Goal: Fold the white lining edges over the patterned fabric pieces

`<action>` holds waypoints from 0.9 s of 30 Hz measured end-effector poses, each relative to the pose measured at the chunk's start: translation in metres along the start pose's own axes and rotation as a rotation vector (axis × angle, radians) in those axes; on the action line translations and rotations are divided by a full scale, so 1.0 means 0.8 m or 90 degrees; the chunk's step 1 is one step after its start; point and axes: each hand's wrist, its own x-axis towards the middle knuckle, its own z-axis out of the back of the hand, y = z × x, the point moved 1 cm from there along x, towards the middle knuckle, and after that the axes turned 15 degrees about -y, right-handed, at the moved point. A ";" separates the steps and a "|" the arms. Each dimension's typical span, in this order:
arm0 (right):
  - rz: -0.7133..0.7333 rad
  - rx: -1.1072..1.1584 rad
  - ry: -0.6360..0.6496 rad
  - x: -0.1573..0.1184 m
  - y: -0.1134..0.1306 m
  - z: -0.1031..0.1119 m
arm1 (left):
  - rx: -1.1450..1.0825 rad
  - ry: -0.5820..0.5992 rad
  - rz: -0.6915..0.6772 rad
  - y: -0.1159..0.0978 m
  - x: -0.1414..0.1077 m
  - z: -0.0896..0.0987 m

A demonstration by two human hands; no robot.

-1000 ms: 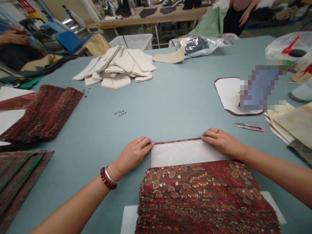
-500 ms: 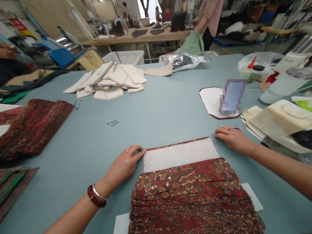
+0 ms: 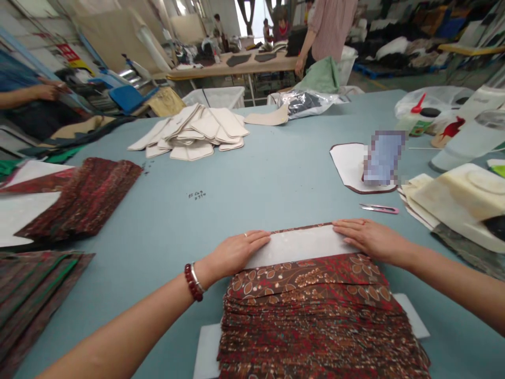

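My left hand [image 3: 239,251] lies with its fingers stretched flat on the left end of a white panel [image 3: 302,246]. At the panel's right end, my right hand [image 3: 366,238] rests palm down, fingers extended. A thin strip of brown patterned fabric edges the panel's far side. Directly in front of me, a fanned stack of brown and red floral fabric pieces [image 3: 311,321] overlaps the near side of the panel. White board corners [image 3: 411,315] stick out beneath the stack. Pink-handled thread snips [image 3: 381,209] lie beyond my right hand.
To the left are more patterned fabric pieces [image 3: 90,197] and striped ones [image 3: 35,295]. Cream panels [image 3: 193,131] are heaped at the back. A white panel with dark trim [image 3: 349,163], a bottle [image 3: 424,123] and yellowish pieces [image 3: 450,197] stand right. Co-workers are beyond the table.
Both hands have moved inward from the panel's far corners and now lie flat on its surface. My right hand has come away from beside the snips. The view has shifted slightly.
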 end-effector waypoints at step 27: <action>-0.492 0.057 -0.338 -0.244 0.188 0.029 | -0.179 -0.404 0.822 -0.208 -0.244 -0.022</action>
